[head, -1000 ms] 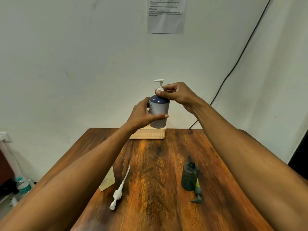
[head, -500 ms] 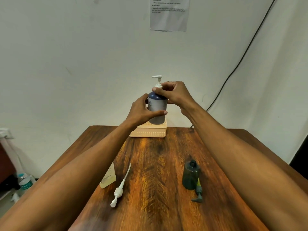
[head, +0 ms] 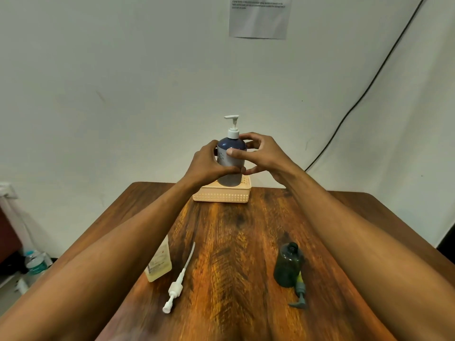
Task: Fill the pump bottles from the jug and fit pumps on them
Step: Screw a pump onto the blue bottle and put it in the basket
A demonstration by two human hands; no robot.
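Printed sheet (head: 259, 18) and black cable (head: 357, 100) on the wall (head: 123, 82) — low at left, perhaps a water bottle (head: 37, 263)

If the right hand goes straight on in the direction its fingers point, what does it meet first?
The blue bottle: the right hand points left at it, and its thumb seems to touch it. The left hand grips the other side.

Both arms stretch forward, left grip (head: 209, 163) and right grip (head: 263, 156) curled inward.

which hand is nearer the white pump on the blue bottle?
Right. The right hand holds the blue bottle at its shoulder, index fingertip just beside the white pump; the left hand grips the body lower down.
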